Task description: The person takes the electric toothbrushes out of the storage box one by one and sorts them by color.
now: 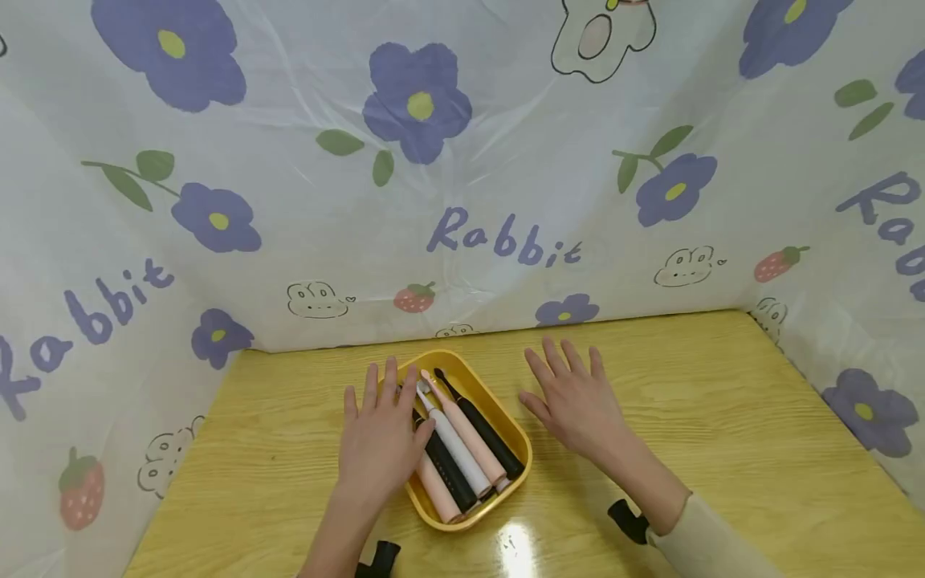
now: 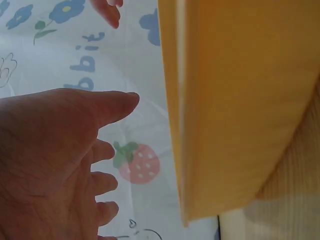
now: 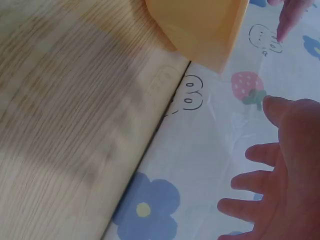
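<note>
Seeing the toothbrushes (image 1: 458,449) takes the head view.

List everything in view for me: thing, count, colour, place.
tray: 1, yellow, on the table
pink toothbrushes: 2 visible, pink, in the tray
black toothbrushes: 2 visible, black, in the tray
white toothbrush: 1, whitish, between a black and a pink one
table: 1, yellow wood-grain, under the tray
cloth: sheet count unclear, white, behind and beside the table
flowers: several, purple, printed on the cloth
strawberries: 3 in the head view, red, printed on the cloth
black pieces: 2, black, one by each wrist
sleeve: 1, pale, right forearm
left grip: 1, bare, overlapping the tray's left side in the head view
right grip: 1, bare, right of the tray
</note>
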Demonstrator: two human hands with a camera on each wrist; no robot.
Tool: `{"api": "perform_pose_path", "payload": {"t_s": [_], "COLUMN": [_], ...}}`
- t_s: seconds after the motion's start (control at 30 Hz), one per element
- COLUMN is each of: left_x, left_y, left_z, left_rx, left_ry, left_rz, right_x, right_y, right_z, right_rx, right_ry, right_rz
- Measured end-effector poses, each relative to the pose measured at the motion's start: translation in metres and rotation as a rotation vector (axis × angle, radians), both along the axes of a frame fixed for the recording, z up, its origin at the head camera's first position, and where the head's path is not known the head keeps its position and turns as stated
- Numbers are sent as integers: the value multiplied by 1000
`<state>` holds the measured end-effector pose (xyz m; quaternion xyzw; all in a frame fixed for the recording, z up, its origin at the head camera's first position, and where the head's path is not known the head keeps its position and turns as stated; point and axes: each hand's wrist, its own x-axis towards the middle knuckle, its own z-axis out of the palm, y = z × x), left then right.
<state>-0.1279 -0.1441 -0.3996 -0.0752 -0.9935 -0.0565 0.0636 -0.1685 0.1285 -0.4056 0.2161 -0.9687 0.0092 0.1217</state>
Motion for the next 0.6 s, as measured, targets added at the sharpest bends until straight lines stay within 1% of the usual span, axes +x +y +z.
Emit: {"api": "perform_pose_path", "payload": {"t_s": [0.1,0.23,0.3,0.43,0.6], "left_x": [3,4,4,5,4], "left_y": [-11,-21,-25,-28,-23], "left_z": [-5,-10,-12,-14,-17], "left_rx": [-14,-25,-28,1,57], "left_ry": [-3,-1,-3,-19,-68], "left_rz": [29,77,107,147,152], "right_x": [-2,-3,-3,-3,-2], "right_y": [-8,-16,-20,-26,-37], "right_z": [0,4,6,8,10], "right_rx": [7,-8,-16,-42,-164], "right_ry": [-40,-127,-145,-103,-83], "right_rz": [16,36,48,51,62]}}
